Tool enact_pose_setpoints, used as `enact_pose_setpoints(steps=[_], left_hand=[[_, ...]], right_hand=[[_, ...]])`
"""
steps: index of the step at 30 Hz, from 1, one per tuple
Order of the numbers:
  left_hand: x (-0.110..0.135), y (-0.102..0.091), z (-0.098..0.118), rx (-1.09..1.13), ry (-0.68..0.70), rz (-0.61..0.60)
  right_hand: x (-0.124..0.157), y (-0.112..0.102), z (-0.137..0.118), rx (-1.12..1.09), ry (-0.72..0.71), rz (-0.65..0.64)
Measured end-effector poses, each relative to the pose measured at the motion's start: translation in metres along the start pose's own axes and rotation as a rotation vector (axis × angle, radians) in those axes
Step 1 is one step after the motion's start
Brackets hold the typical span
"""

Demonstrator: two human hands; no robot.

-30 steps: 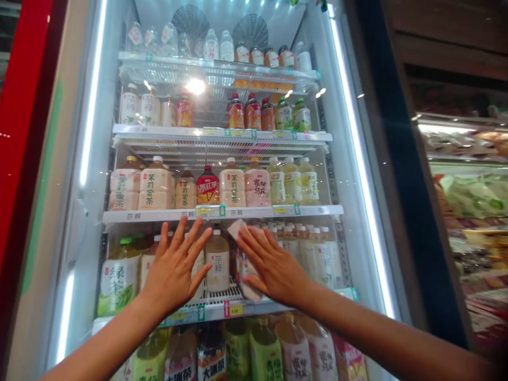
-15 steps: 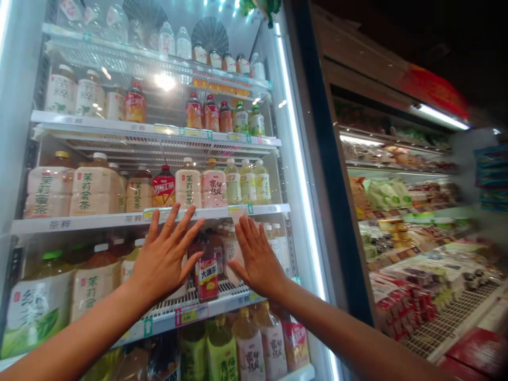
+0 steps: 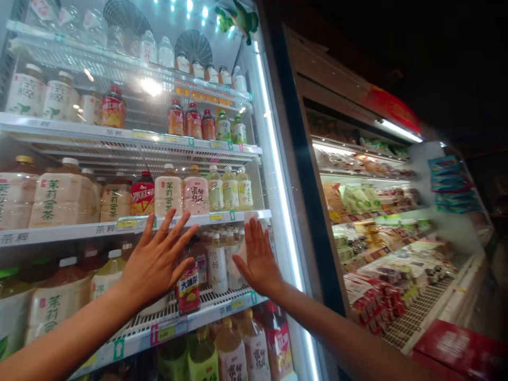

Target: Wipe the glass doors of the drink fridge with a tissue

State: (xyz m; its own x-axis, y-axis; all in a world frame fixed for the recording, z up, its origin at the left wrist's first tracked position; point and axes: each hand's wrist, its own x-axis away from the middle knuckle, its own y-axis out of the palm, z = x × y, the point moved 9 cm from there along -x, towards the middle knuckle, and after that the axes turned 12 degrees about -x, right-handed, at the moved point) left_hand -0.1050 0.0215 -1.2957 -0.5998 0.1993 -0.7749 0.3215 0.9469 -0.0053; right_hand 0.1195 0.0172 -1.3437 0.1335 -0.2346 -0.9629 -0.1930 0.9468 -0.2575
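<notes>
Both hands are raised in front of the glass door of a lit drinks fridge (image 3: 273,159). My left hand (image 3: 159,262) is open, fingers spread, palm toward the glass, over the lower shelves. My right hand (image 3: 260,259) is held flat with its fingers together and thumb out, near the door's right side. A pale patch shows along its edge; I cannot tell whether it is a cloth or a reflection. Between the hands stand a dark tea bottle with a red and yellow label (image 3: 189,288) and a white-labelled bottle (image 3: 217,264), behind the glass.
Rows of bottled drinks (image 3: 63,196) fill the fridge shelves. An open chilled case (image 3: 377,254) with packaged food stands to the right, beyond the dark door frame (image 3: 305,174). A red box (image 3: 456,344) lies at lower right, and blue packets (image 3: 452,182) hang behind.
The view has turned right, so the fridge shifts left and more of the chilled case shows. My right hand sits slightly farther right against the shelves; both hands keep their flat poses.
</notes>
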Motion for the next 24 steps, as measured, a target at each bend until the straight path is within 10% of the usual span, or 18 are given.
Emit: enact_pose_setpoints(steps=[6,13,20,24], left_hand=[[0.008,-0.006,-0.010,0.026,-0.024,0.016],[0.095,-0.028,-0.026,0.049,-0.120,-0.040],[0.149,-0.034,-0.045,0.071,-0.264,-0.121],[0.180,-0.035,-0.039,0.084,-0.340,-0.158]], right_hand=[[-0.067,-0.018,0.044,0.017,0.280,0.144],[0.081,0.047,-0.131,-0.051,-0.121,-0.043],[-0.023,0.048,-0.172,-0.098,0.003,0.091],[0.026,0.067,-0.199,-0.111,0.112,0.090]])
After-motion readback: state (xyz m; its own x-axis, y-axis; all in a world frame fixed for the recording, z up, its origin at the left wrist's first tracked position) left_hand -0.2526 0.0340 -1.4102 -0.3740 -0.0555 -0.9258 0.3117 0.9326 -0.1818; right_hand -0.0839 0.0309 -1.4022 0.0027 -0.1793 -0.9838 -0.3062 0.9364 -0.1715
